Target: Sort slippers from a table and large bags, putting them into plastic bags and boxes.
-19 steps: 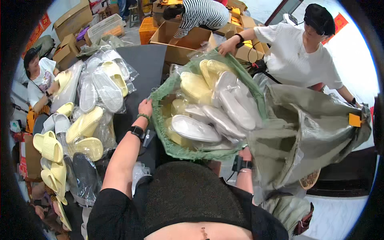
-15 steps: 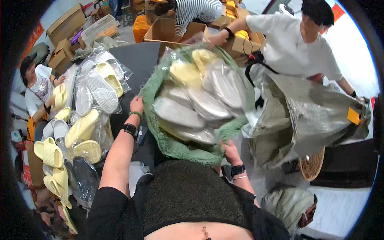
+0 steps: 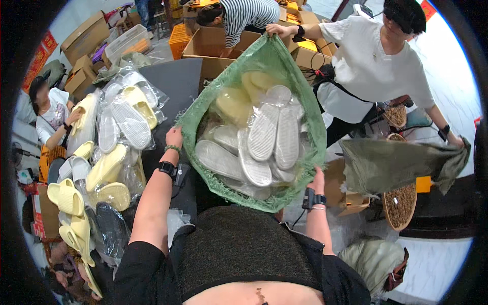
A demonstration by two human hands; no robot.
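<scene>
A green woven sack (image 3: 231, 195) gapes in front of me, with bagged grey slippers (image 3: 262, 132) and yellow slippers (image 3: 231, 104) inside. My left hand (image 3: 174, 137) grips its left rim, fingers closed on the fabric. On the right rim, my right hand (image 3: 318, 182) also holds the cloth. A co-worker's hand (image 3: 277, 30) pulls up the far corner of the same sack. That person's other hand (image 3: 456, 140) holds a grey-green sack (image 3: 391, 162) out to the right. How the lower part of the green sack is supported is hidden.
On the dark table (image 3: 173, 84) to the left lie bagged grey slippers (image 3: 127, 122), yellow slippers (image 3: 66, 198) and dark slippers (image 3: 111, 226). Another person (image 3: 51, 109) stands at the far left. A striped-shirted person bends over a cardboard box (image 3: 216, 43). Baskets (image 3: 400, 208) stand at right.
The green sack's far corner has been lifted and its mouth opened wider. My right hand has moved right and slightly up with the rim. The co-worker's grey-green sack has collapsed flatter.
</scene>
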